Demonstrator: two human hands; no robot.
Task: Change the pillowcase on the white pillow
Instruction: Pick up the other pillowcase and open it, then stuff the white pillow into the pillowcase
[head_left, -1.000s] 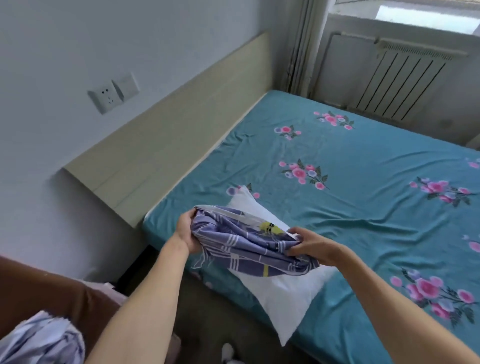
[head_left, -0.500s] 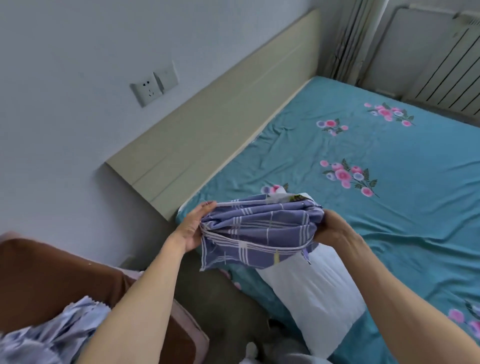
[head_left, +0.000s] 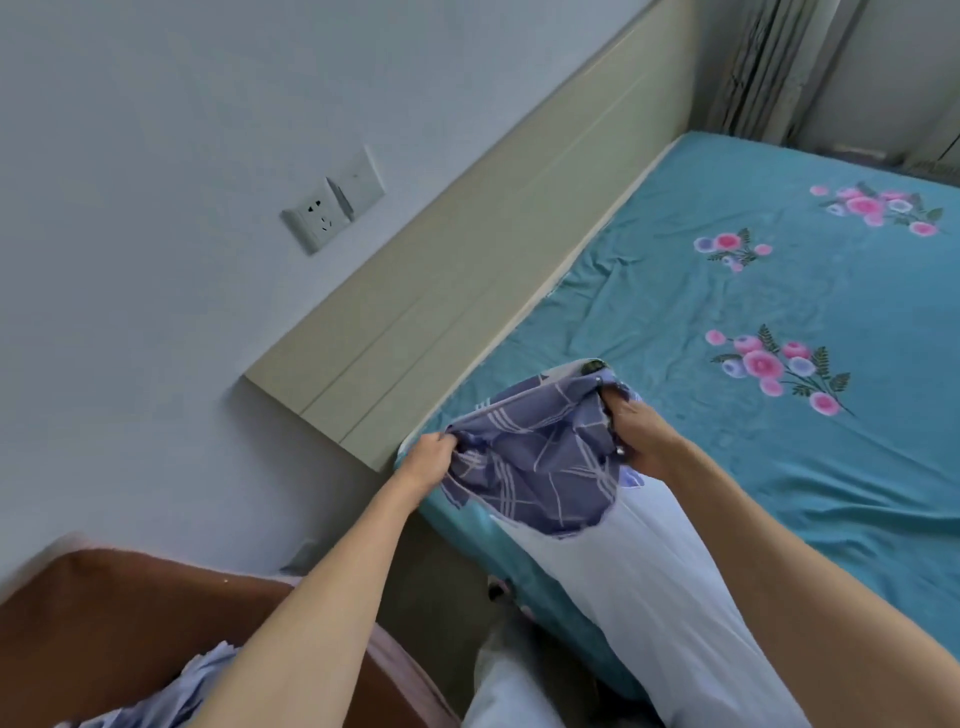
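Observation:
A white pillow lies on the near corner of the bed, its lower end hanging over the mattress edge. A purple plaid pillowcase is bunched over the pillow's far end. My left hand grips the pillowcase's left edge. Gripping the right edge of the fabric is my right hand, fingers curled into it. The far tip of the pillow is hidden inside the case.
The bed carries a teal floral sheet and meets a beige headboard along the wall. A socket and switch sit on the wall. A brown seat with a striped cloth stands bottom left.
Both hands have spread the bunched pillowcase open and pulled it down over the pillow's far end. The pillow now points toward me, and the view has swung left and down.

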